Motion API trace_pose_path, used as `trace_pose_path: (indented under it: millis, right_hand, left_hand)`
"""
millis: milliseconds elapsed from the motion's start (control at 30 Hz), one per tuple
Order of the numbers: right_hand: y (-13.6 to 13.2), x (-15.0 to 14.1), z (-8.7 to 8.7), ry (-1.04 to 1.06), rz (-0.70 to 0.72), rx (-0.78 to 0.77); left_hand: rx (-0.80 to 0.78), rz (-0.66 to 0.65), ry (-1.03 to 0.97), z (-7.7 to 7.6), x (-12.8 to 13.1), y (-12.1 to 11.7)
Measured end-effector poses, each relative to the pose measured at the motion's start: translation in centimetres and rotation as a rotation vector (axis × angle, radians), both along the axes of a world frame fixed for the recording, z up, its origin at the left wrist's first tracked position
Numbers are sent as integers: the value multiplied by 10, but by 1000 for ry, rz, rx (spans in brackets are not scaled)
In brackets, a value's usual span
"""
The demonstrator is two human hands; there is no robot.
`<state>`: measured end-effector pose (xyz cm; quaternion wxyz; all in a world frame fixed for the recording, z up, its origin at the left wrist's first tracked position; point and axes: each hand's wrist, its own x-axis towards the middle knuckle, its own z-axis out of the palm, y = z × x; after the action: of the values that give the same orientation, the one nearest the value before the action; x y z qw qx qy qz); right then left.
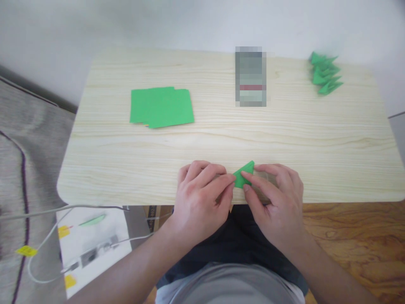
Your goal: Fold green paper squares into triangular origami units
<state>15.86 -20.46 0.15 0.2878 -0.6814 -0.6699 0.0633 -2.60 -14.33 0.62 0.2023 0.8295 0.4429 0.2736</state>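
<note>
Between my two hands, close to the table's front edge, is a small piece of folded green paper with a slanting upper edge. My left hand pinches its left corner between thumb and forefinger, the other fingers curled. From the right, my right hand has its thumb at the lower edge and its forefinger on the face of the paper, with another fingertip by the upper right corner. Farther off lie a stack of green paper sheets at the left and several folded green paper pieces at the right.
A phone-like rectangle, blurred into blocks, lies near the back of the pale wooden table. Below the table at the left, cables and a power strip rest by a white surface. A wall stands behind.
</note>
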Motion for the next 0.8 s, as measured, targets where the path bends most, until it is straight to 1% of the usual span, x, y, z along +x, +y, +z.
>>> trace_pose_path:
  millis: [267,400,600,800]
  right_hand:
    - [1,-1,-1,-38,-10,-32]
    - [0,-1,-1,-70,13,-40]
    - [-1,0,-1,-91,26,-41]
    - [-2,0,-2,-101,32,-32]
  left_hand:
    - [3,-28,14,0,-4,0]
    - [21,-37,38,0,-7,0]
    - [128,-98,19,-6,-12,-1]
    - [220,-178,50,-10,-23,-10]
